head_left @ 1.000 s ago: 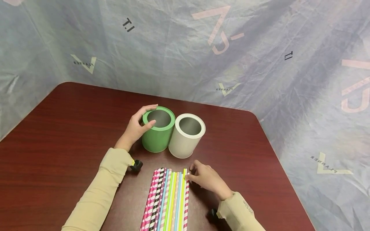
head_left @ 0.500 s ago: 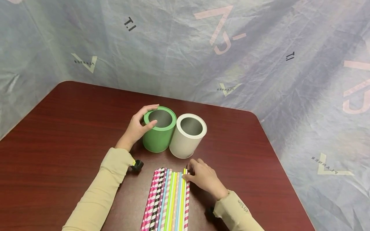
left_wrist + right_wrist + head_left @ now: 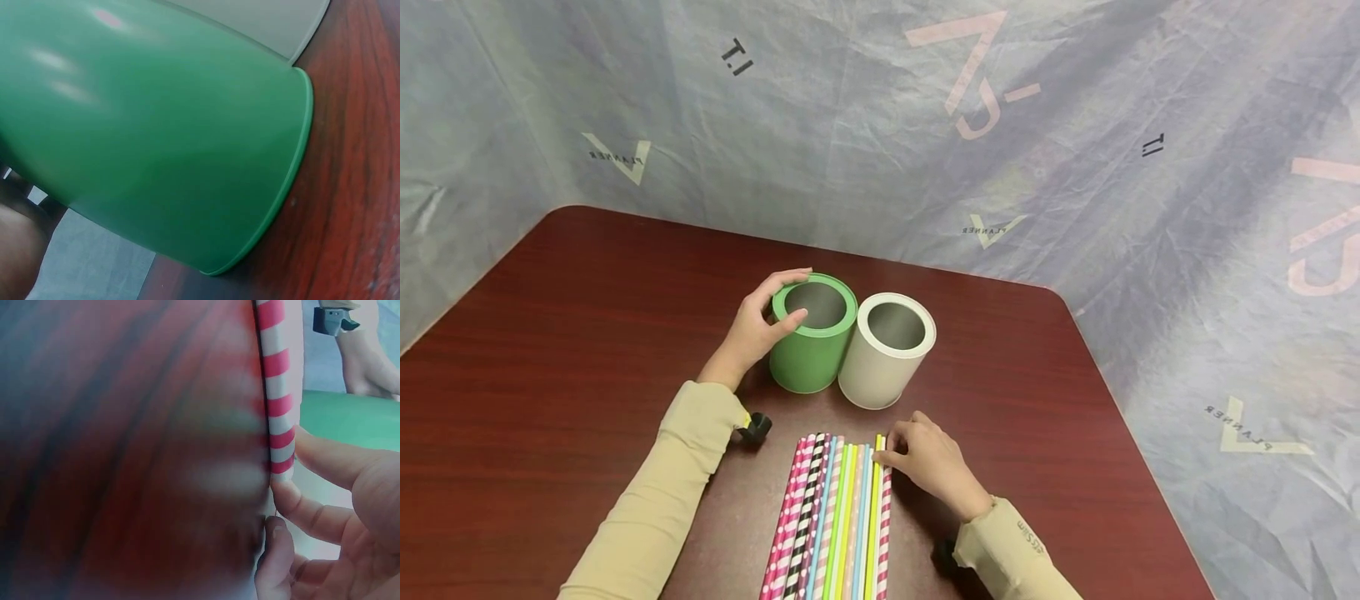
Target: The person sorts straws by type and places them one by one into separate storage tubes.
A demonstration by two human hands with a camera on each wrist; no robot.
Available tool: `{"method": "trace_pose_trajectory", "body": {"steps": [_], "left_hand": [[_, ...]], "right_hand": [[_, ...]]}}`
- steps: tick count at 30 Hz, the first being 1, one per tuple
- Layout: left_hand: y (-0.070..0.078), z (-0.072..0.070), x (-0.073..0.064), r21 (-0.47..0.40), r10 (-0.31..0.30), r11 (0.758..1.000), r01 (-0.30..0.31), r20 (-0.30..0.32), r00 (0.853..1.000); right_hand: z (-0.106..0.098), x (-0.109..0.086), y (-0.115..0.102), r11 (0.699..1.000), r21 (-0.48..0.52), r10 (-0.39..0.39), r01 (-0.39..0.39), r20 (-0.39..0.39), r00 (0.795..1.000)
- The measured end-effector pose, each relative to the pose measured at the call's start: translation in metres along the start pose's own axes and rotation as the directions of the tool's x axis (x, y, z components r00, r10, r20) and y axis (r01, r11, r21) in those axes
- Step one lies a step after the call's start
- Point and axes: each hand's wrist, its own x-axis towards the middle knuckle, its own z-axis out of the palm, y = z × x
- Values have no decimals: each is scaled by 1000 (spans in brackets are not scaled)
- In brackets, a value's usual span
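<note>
A green can (image 3: 805,358) and a white can (image 3: 880,371) stand upright side by side on the table, their open tops tilted into view. My left hand (image 3: 749,327) grips the green can at its left side, thumb over the near rim and fingers at the far rim. Colourful patterned paper straws (image 3: 827,517) lie in a row in front of the cans. At the row's upper right end, my right hand (image 3: 931,458) pinches a straw with thumb and curled fingers; exactly which straw is partly hidden. The right wrist view shows a red-and-white striped straw (image 3: 276,381) against the fingers.
The dark red-brown table (image 3: 587,350) reaches back to a pale printed cloth (image 3: 820,125) hanging behind it. A black wrist device (image 3: 756,428) sits beneath the left cuff.
My right hand has shifted slightly left onto the straws' upper ends, and its thumb and fingers have closed in. My left hand stays on the green can; the cans have not moved.
</note>
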Motion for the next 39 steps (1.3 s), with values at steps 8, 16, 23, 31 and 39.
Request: {"method": "trace_pose_trajectory", "body": {"steps": [8, 16, 23, 31, 39], "left_hand": [[0, 0, -1, -5, -13, 1000, 13, 5, 1000], [0, 1, 0, -15, -7, 1000, 7, 1, 1000], [-1, 1, 0, -16, -7, 1000, 7, 3, 1000], [-2, 0, -3, -4, -17, 1000, 17, 6, 1000], [-4, 0, -1, -14, -3, 1000, 3, 0, 1000]], "right_hand": [[1, 1, -3, 997, 59, 50, -50, -5, 999], [2, 2, -4, 990, 113, 84, -82, -14, 996], [4, 2, -4, 980, 169, 107, -103, -17, 994], [5, 4, 0, 970, 226, 97, -90, -22, 995], [2, 4, 4, 824, 531, 177, -196, 88, 980]]}}
